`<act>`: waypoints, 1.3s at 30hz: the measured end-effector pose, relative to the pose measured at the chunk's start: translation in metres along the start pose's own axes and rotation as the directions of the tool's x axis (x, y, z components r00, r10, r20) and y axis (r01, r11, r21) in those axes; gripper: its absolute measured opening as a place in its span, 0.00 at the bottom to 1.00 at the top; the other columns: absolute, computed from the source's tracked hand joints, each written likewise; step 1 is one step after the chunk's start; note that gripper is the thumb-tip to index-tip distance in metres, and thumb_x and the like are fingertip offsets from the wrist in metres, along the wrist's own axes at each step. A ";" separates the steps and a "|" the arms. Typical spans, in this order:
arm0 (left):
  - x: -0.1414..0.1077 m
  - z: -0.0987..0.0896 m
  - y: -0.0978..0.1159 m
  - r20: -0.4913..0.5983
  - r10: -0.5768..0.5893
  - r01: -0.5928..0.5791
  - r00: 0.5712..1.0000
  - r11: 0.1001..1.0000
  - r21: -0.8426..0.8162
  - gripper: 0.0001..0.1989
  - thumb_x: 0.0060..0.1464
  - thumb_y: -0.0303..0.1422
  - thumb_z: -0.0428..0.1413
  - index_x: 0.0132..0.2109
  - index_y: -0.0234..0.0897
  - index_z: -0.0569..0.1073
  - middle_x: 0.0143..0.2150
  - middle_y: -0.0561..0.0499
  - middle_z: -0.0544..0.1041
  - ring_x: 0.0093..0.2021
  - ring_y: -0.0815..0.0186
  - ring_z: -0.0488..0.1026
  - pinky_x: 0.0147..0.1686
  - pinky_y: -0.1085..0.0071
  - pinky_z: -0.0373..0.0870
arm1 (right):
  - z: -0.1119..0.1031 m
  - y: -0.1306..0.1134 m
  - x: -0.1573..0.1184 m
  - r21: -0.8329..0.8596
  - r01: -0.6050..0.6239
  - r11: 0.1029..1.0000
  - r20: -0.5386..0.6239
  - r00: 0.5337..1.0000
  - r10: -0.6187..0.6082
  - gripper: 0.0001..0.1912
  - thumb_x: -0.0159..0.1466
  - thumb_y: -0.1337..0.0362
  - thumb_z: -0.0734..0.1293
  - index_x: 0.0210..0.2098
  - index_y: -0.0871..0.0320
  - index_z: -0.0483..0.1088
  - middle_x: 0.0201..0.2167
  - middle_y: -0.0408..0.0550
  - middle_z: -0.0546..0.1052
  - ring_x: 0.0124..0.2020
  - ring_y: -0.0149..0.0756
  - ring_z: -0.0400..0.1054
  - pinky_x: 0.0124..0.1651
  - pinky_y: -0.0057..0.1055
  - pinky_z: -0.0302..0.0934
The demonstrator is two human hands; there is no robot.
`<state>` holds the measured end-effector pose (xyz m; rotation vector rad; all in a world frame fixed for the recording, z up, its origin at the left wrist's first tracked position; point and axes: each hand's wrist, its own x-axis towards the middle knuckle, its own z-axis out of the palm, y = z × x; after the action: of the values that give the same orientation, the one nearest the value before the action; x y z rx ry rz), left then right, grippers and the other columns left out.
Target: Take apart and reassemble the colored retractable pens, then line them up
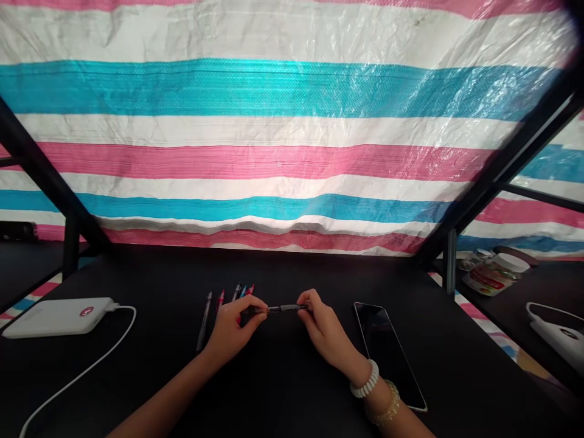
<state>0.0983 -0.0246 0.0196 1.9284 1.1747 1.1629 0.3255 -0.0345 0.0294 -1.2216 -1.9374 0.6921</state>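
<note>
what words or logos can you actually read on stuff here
No text is clearly readable in this view.
Label on the jar: red lettering, too blurred to read.
Badge on the white power bank: too small to read.
Dark logo on the second power bank: too small to read.
The black pen and the other pens: no print legible.
</note>
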 end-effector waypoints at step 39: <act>0.002 0.000 -0.003 -0.041 0.023 -0.021 0.999 0.999 0.035 0.05 0.53 0.28 0.57 0.38 0.41 0.76 0.35 0.53 0.81 0.36 0.64 0.78 0.38 0.70 0.74 | -0.004 -0.001 -0.001 -0.163 0.128 0.978 -0.058 0.989 -0.139 0.08 0.71 0.60 0.60 0.47 0.55 0.66 0.38 0.49 0.74 0.37 0.38 0.69 0.39 0.33 0.62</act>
<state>0.0981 -0.0214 0.0181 1.9562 1.2061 1.2068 0.3287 -0.0360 0.0320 -1.1813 -2.0268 0.4275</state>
